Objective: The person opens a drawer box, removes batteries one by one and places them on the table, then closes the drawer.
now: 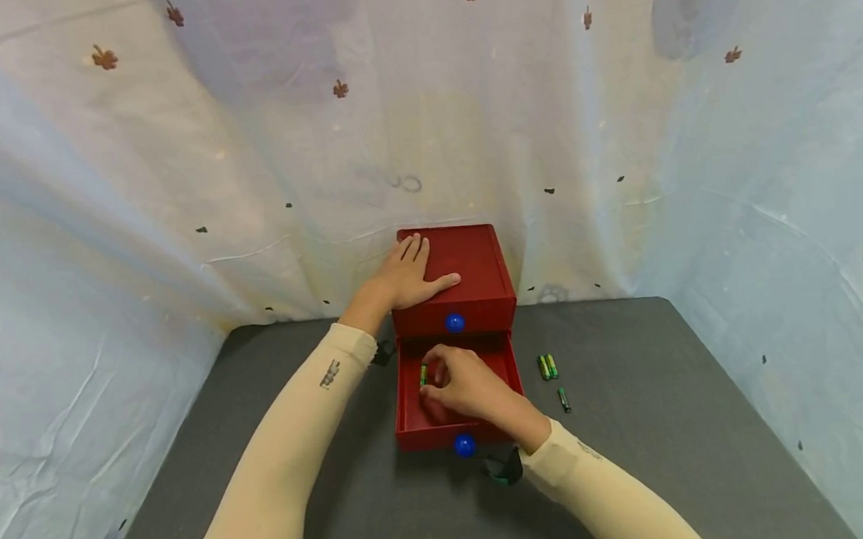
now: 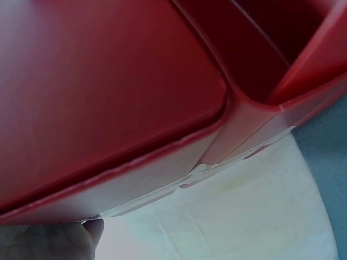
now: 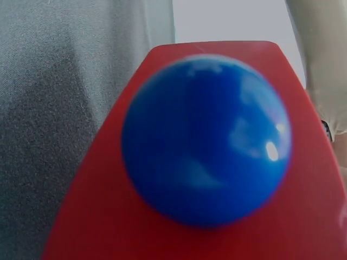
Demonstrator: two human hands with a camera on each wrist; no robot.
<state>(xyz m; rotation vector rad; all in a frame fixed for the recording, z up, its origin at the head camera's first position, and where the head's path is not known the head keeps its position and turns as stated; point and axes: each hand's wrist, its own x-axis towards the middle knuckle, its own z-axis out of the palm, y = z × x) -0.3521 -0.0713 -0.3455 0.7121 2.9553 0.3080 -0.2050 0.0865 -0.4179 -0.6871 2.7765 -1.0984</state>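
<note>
Battery [image 1: 423, 375] sits in the right grip [image 1: 473, 385], apparently pinched.

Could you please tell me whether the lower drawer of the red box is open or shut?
Open: the lower drawer juts out from the red box in the head view, its inside showing around the right hand.

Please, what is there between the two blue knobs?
The open lower drawer, with the right hand inside it; the head view shows this.
</note>
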